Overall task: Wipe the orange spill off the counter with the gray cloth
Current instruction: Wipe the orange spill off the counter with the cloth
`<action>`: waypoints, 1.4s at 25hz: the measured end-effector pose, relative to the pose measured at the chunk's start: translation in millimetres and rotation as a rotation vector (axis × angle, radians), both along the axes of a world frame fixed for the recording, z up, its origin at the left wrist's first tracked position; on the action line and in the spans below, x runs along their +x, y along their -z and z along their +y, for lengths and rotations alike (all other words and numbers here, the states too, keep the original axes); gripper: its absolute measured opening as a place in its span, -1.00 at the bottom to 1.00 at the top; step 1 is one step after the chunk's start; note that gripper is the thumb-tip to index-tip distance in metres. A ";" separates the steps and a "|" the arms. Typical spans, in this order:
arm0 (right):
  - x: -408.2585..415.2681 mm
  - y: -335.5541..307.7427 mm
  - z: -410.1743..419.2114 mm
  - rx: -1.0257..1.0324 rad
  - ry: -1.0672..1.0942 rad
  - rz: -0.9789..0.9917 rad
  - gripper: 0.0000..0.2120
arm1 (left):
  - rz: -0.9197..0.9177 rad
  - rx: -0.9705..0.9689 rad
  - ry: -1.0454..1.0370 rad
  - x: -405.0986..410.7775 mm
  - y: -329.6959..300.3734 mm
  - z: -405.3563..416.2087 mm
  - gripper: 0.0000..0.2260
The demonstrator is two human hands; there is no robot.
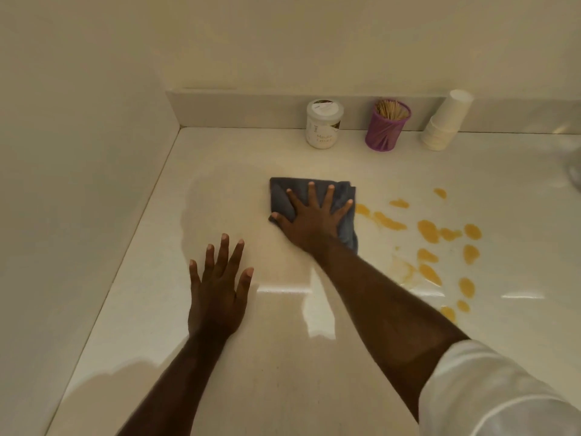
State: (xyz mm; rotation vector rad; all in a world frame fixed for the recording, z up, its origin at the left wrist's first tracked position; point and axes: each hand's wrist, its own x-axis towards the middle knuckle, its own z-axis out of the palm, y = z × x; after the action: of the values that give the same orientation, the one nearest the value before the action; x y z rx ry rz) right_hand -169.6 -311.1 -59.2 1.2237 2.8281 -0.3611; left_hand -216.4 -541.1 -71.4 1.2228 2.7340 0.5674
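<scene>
A gray folded cloth (284, 194) lies flat on the white counter (220, 171), near its middle. My right hand (311, 220) presses down on the cloth with fingers spread, palm flat. Orange spill blotches (428, 231) dot the counter to the right of the cloth, several of them, the nearest touching the cloth's right edge. A faint wet smear spreads left of the cloth. My left hand (218, 287) rests flat on the counter, fingers apart, holding nothing, nearer to me and left of the cloth.
Against the back ledge stand a white jar (323, 124), a purple holder of toothpicks (387, 125) and a tilted stack of white paper cups (446, 121). A wall (78, 152) bounds the counter on the left.
</scene>
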 end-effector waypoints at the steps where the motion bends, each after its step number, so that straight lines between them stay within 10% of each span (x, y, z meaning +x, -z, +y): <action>1: 10.0 -0.2 14.6 -0.010 0.043 -0.010 -0.17 | -0.010 0.002 0.002 0.3 0.0 0.2 -0.40; 35: 151.8 10.9 161.9 0.028 0.222 0.006 -0.24 | 0.086 -0.093 0.057 72.9 -16.5 20.3 -0.44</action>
State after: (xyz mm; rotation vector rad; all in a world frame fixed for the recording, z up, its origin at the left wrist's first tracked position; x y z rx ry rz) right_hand -17.8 -149.2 -70.1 1.5491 2.7165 -0.3337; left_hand -143.5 -520.7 -54.9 1.3275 2.7492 0.3854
